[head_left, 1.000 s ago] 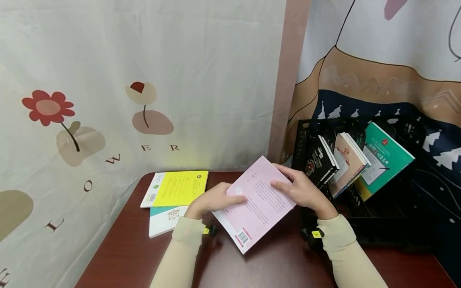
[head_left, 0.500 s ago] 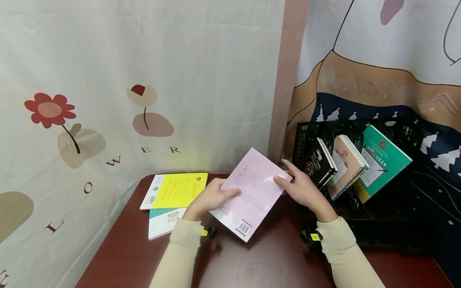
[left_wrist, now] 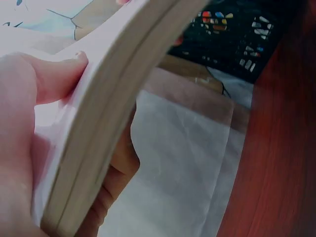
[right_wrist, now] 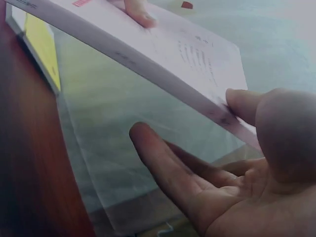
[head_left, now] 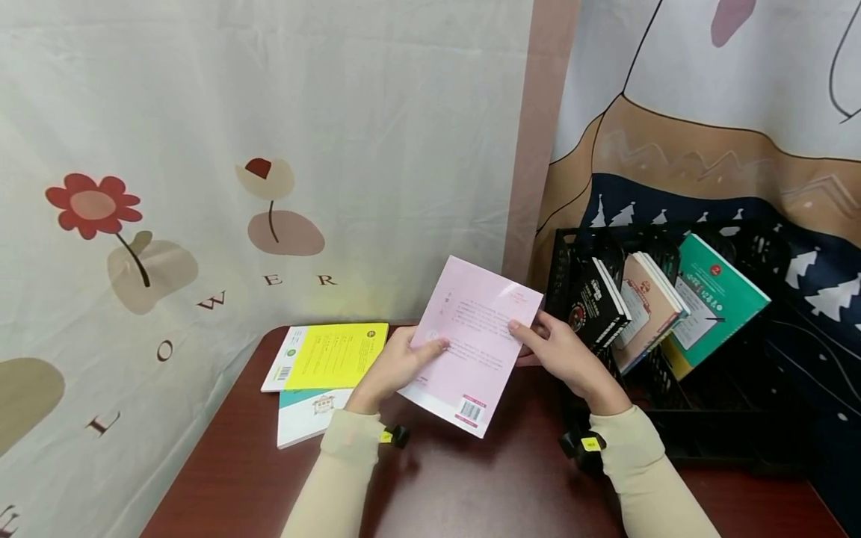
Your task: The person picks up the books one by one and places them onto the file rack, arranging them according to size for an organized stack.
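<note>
A thick pink book (head_left: 464, 366), its barcode side facing up, is held above the table at a slant. My left hand (head_left: 392, 371) grips its left edge, the thumb on the cover and the fingers underneath; the left wrist view shows the page block (left_wrist: 106, 113) between them. At the opposite, spine side is my right hand (head_left: 563, 360). Its thumb (right_wrist: 242, 103) touches the cover by the spine, while its other fingers (right_wrist: 163, 163) stretch out below, apart from the book in the right wrist view.
On the brown table (head_left: 471, 493), a yellow book (head_left: 339, 357) overlaps a white-and-teal book (head_left: 306, 418) at left. A black divided crate (head_left: 713, 418) at right holds black books (head_left: 595, 302), beige books (head_left: 639, 302) and a green book (head_left: 723, 291). A printed curtain (head_left: 403, 149) hangs behind.
The pink book has turned counterclockwise and moved farther from me. The left hand has kept its grip, while the right hand's fingers have loosened and shifted along the spine side.
</note>
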Demonstrator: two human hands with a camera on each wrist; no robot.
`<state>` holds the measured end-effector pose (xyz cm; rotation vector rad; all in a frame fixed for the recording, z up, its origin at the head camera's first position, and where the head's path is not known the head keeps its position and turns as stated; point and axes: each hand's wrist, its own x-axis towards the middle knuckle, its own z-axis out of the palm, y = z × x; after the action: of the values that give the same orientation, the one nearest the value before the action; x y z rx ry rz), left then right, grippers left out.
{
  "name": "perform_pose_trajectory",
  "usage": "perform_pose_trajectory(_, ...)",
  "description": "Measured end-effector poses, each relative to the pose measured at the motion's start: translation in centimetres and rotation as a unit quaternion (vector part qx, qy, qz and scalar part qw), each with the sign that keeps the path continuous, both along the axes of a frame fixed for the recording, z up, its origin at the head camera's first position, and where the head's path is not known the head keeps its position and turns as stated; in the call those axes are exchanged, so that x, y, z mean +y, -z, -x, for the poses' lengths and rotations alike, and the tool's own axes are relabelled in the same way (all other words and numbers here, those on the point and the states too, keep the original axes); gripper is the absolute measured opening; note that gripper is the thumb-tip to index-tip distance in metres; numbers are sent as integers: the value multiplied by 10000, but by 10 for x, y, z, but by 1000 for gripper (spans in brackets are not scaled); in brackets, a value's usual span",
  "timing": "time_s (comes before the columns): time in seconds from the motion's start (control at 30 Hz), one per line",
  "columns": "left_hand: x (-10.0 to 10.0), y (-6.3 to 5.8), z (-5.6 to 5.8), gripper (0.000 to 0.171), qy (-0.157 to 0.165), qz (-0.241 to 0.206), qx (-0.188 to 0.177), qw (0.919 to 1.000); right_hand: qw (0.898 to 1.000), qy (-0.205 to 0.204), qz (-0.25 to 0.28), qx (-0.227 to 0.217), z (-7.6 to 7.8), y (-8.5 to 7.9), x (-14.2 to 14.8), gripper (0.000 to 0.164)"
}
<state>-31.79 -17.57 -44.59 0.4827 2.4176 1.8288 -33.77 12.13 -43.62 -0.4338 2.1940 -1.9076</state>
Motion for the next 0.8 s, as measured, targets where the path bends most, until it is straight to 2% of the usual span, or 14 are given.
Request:
perform_pose_trajectory(0.27, 14, 3, -3, 34, 211, -266, 11, 9994, 9983, -332, 469, -22, -2, 3, -12, 54)
perform_pose_trajectory(0.5, 22, 2, -5, 38, 73, -389, -132, 9991, 9961, -429, 772, 8, -8, -2, -10, 51)
perform_pose_trajectory(0.67, 24, 3, -4, 39, 104, -544, -292, 9980, 9945, -400, 960, 139, -12, -6, -11, 49)
perform_pose_trajectory(0.8, 24, 6, 0, 43, -8, -105, -424, 9990, 9956, -182, 769, 499, -15, -8, -12, 46)
